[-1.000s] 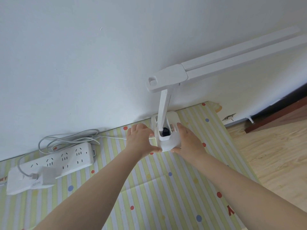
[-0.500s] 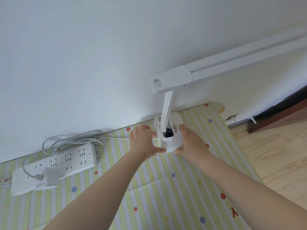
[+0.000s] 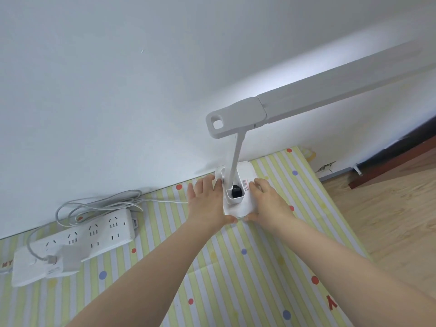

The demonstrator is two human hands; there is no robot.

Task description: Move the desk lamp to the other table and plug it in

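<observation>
Left hand (image 3: 207,202) and right hand (image 3: 267,200) face each other, fingers straight.

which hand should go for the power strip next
Left, likely. The left hand is beside the lamp base on the power strip side; the right hand would have to cross it.

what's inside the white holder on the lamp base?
A black object sits in the holder, beside the foot of the lamp stem. The holder's walls hide the object's lower part and the holder's bottom.
</observation>
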